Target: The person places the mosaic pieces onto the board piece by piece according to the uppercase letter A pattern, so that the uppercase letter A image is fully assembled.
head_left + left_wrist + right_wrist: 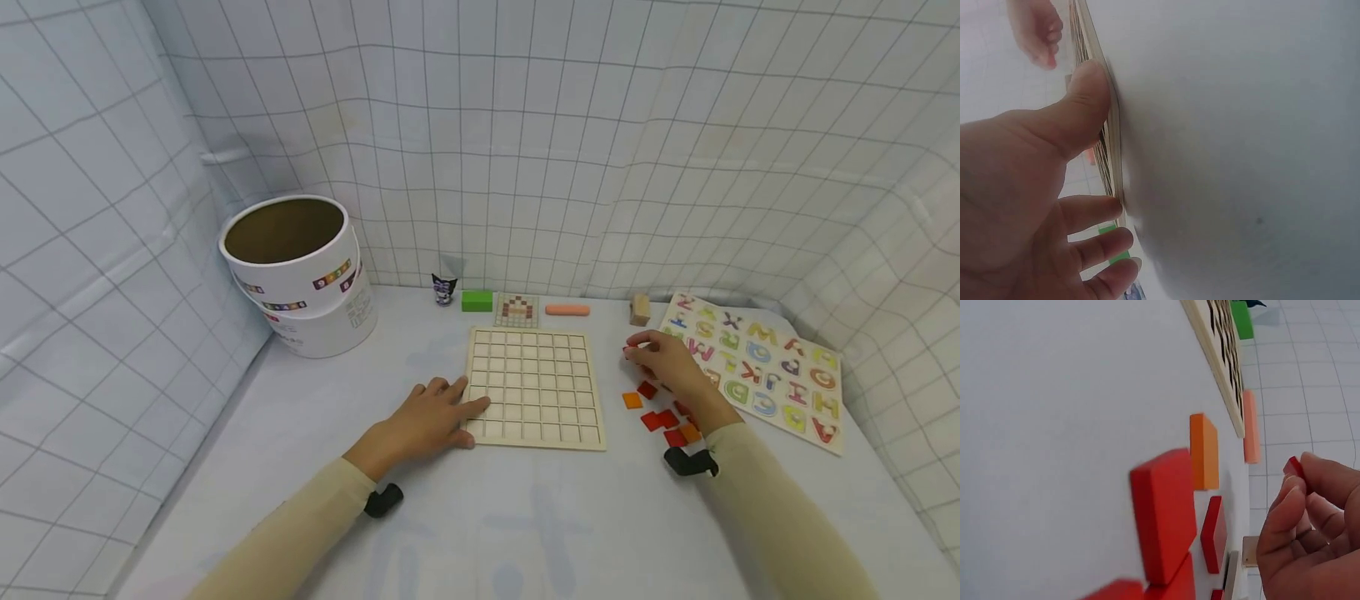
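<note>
A pale wooden grid board [551, 387] lies flat in front of me, its square cells bare. My left hand [431, 419] rests at the board's left edge, fingers spread and the index fingertip over the cells. In the left wrist view the thumb and fingertips touch the board's side. To the right of the board, my right hand [675, 371] pinches a small red square tile [1294, 467] between thumb and fingertips, above the table. Beneath that hand lie loose tiles, among them an orange tile [632, 401] and several red tiles [647, 389].
Along the back stand a small figurine [444, 290], a green block [477, 301], a mosaic pattern card [517, 311], a peach-coloured stick [567, 310] and a wooden block [640, 309]. An alphabet puzzle board [776, 409] lies at right. A large white bucket [322, 325] stands back left.
</note>
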### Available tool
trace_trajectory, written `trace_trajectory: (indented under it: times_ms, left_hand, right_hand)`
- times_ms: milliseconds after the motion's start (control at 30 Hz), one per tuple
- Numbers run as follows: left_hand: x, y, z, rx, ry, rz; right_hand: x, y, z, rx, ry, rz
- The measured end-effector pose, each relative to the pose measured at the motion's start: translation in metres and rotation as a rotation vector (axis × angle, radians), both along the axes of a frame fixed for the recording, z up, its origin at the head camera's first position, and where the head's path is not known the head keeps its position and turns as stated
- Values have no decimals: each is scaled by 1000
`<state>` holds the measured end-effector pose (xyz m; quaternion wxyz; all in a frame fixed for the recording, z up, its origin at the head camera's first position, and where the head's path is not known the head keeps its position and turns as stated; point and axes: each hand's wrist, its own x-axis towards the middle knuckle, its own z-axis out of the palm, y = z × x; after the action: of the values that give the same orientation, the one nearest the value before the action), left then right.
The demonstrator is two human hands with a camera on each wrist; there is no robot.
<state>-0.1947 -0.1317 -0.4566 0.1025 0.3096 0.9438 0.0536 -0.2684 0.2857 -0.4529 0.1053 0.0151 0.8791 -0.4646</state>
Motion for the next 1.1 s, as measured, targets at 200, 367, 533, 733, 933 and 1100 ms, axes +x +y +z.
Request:
trace_trajectory:
  times_ms: [200,367,533,733,933,1100]
  left_hand:
    - [-2,-2,-2,6,1,-4]
    - [-3,-2,-6,3,9,-10]
    - [-3,-1,-9,-4,23,-29]
    - [-4,0,-9,-32,36,-43]
    - [-7,-2,-8,-47,52,-58]
    - [-7,-4,-7,-40,69,-73]
  right_hand:
    - [-22,-25,4,-457,-107,-40]
    - [-43,-66,0,-553,-161,-13]
    - [-57,-102,-6,-487,-134,80]
    - [-66,-124,-10,-242,-70,166]
    - [-68,-138,-8,77,47,218]
    - [-66,-146,-6,180,84,216]
